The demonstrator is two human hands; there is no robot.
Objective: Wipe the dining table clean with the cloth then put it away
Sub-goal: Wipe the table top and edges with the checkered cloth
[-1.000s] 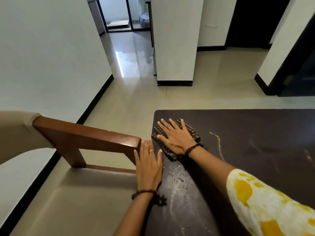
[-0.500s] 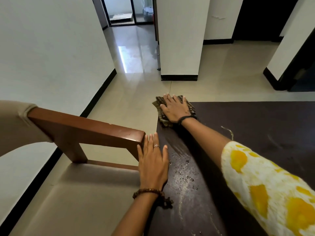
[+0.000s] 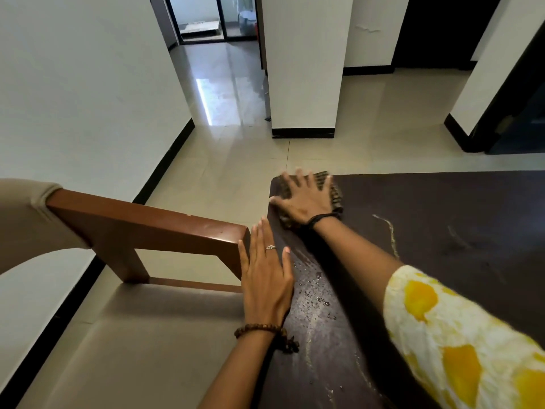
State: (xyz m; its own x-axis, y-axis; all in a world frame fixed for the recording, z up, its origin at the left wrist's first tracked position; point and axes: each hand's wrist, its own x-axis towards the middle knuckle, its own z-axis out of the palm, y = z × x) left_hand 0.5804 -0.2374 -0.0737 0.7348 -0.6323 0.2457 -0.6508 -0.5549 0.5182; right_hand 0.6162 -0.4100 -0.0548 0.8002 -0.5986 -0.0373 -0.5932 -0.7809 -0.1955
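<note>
The dark brown dining table (image 3: 442, 231) fills the right half of the view. A dark checked cloth (image 3: 336, 196) lies at the table's far left corner. My right hand (image 3: 303, 199) presses flat on it with fingers spread, and most of the cloth is hidden under the palm. My left hand (image 3: 265, 276) rests flat with straight fingers on the table's left edge, closer to me. Water droplets (image 3: 312, 287) and a pale smear (image 3: 389, 234) mark the tabletop.
A wooden chair (image 3: 147, 228) with a beige seat stands against the table's left edge, its backrest rail touching my left hand's fingers. A white wall runs along the left. Tiled floor, a white pillar (image 3: 303, 69) and dark doorways lie beyond the table.
My right hand pushed the cloth away from me to the table's far left corner, then shifted slightly back. My left hand stayed flat on the table edge.
</note>
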